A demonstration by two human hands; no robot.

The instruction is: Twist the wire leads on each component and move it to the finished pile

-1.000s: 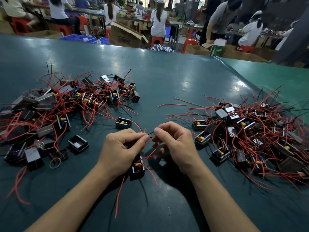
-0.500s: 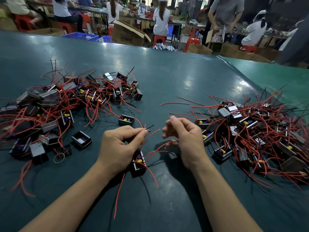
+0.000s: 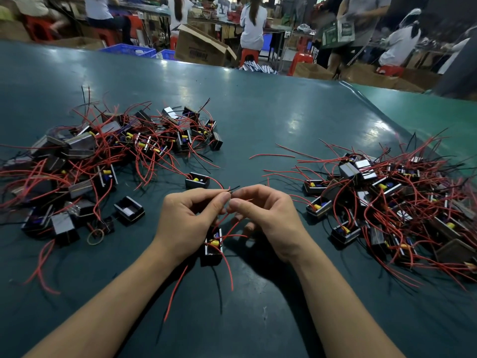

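Half a second ago the hands were apart; now the right hand (image 3: pixel 268 218) has come back to meet the left hand (image 3: pixel 188 223) near the middle of the bench (image 3: pixel 258 120), toward its near edge. Both grips pinch the same black lead tips (image 3: pixel 232 189), thumb and forefinger pressed together on each side, fingertips almost touching. The component (image 3: pixel 213 245) hangs below the left palm, resting on the bench, its red leads (image 3: pixel 227 264) trailing toward the near edge as before. The left pile (image 3: pixel 103 156) and the right pile (image 3: pixel 392 197) lie unchanged toward the left and right edges. One loose component (image 3: pixel 197 180) sits just beyond the hands.
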